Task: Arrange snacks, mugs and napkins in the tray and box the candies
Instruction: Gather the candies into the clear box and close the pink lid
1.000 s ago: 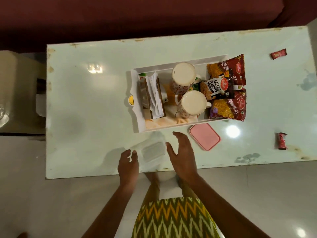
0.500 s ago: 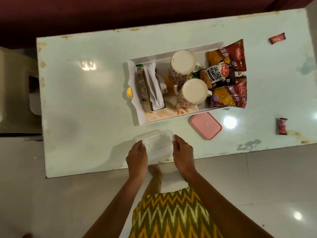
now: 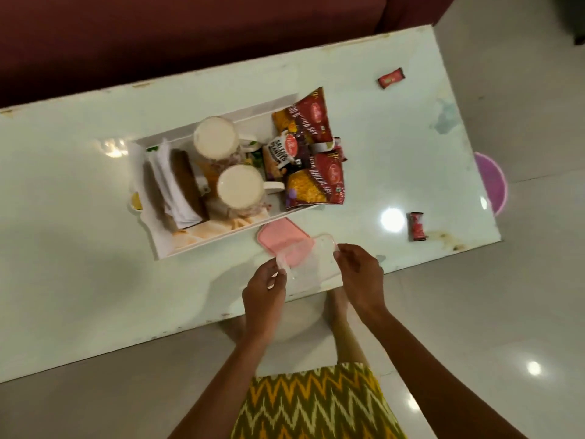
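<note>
A clear plastic box [image 3: 311,264] is held between my left hand [image 3: 264,288] and my right hand [image 3: 359,272], lifted over the table's near edge and partly over the pink lid [image 3: 278,243]. The white tray [image 3: 164,248] holds two mugs [image 3: 239,188] [image 3: 215,137], a napkin holder [image 3: 174,185] and several red snack packets [image 3: 311,172]. Two red wrapped candies lie loose on the table: one candy [image 3: 391,78] far right, another candy [image 3: 417,226] near the right front edge.
The pale glossy table [image 3: 79,248] shows bright light reflections. A dark red sofa [image 3: 158,36] runs behind it. A purple round object [image 3: 493,185] sticks out past the table's right end. My feet and patterned clothing are below.
Both hands closed on the clear box, lifted it and carried it right, over the pink lid. The camera view shifted and tilted.
</note>
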